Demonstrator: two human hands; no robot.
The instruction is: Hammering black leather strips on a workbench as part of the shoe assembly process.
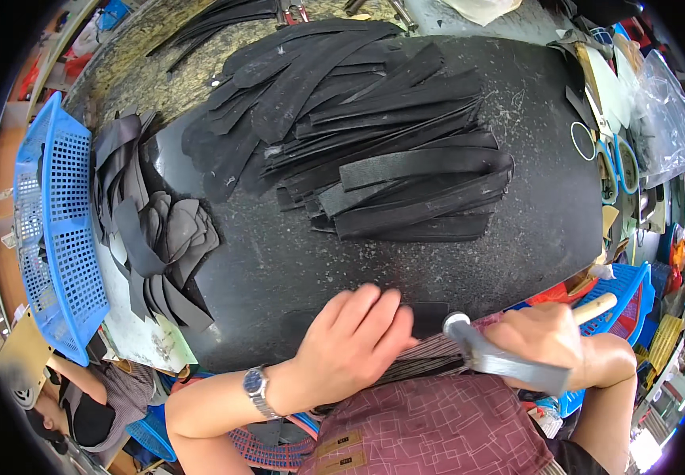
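Observation:
My right hand [540,336] grips a hammer by its pale wooden handle [594,309]. The metal hammer head [509,358] points down to the left, beside the table's near edge. My left hand [354,340], with a watch [255,383] on its wrist, is at the near edge with its fingers curled. Under and beside it lies a flat black strip [428,310], hard to make out against the dark tabletop. What the left fingers hold, if anything, is hidden. Farther off, black strips [422,190], some folded over, lie piled across the black work surface [279,261].
Curled dark pieces [164,237] heap at the left beside a blue plastic basket [73,229]. Scissors [616,158] and a clear plastic bag [667,119] are at the right edge. Another blue basket [635,285] stands by my right arm. Another person [97,396] sits at lower left.

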